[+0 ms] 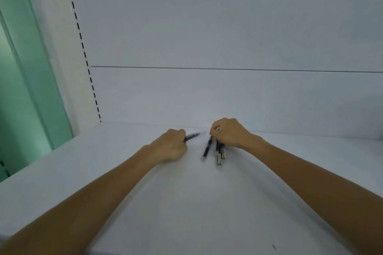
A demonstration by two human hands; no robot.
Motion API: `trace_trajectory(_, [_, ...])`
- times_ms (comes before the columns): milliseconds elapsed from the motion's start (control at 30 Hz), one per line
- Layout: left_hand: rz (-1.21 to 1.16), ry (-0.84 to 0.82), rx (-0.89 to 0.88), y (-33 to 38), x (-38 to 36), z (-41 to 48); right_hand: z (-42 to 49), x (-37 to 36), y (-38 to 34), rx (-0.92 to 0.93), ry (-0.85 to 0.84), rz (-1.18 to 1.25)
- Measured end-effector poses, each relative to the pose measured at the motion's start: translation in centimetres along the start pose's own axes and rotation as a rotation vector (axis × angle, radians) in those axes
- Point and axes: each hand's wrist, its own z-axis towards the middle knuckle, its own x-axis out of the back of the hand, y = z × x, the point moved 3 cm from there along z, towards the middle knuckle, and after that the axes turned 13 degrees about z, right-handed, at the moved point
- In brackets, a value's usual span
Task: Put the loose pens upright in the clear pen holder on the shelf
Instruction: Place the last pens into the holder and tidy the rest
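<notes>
1. While both hands sit low on the flat white shelf board [186, 203], the left hand [172, 145] is curled tight round 1 dark slim pen [191, 136] — its end pokes out toward the right hand [228, 132].
2. That right hand is fisted round a loose bundle of dark pens with pale ends [218, 149]; at least 3 show, fanned out below the fist, ends on or just above the board — blur, cannot tell which.
3. Clear pen holder: not in view anywhere, so drop-off spot unknown.
4. Risk: bundle is splayed, not squared; likely 1 pen slips out of the fist on the lift and rolls off the board.
5. Risk: fanned ends could catch the holder rim and tip it, since a clear holder is probably light.
6. Rest: plain white back panel [207, 93], black-slotted upright [83, 47] at left.
</notes>
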Motion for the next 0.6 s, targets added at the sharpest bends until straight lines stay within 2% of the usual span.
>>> trace_trajectory(100, [-0.284, 0.108, 0.047, -0.8, 0.3, -0.6, -1.4, 1.2, -0.9, 0.051, 0.149, 0.123])
trace_trajectory(167, [-0.417, 0.192, 0.010, -0.8, 0.7, -1.7, -2.6, 2.5, -1.6, 0.077, 0.269, 0.224])
trace_trajectory(267, [-0.408, 0.314, -0.124, -0.1, 1.4, -3.6, -4.7, 4.0, -2.6, 0.128, 0.373, 0.340])
trace_trajectory(400, [-0.547, 0.327, -0.276, 2.9, 1.3, -5.9, -9.0, 5.6, -2.0, 0.271, 0.577, 0.374])
trace_trajectory(500, [-0.588, 0.342, -0.393, 6.4, 1.4, -7.8, -13.4, 7.6, -0.9, 0.277, 0.594, 0.294])
trace_trajectory(600, [-0.568, 0.331, -0.509, 10.6, 1.2, -9.2, -17.7, 10.4, 1.0, 0.168, 0.565, 0.221])
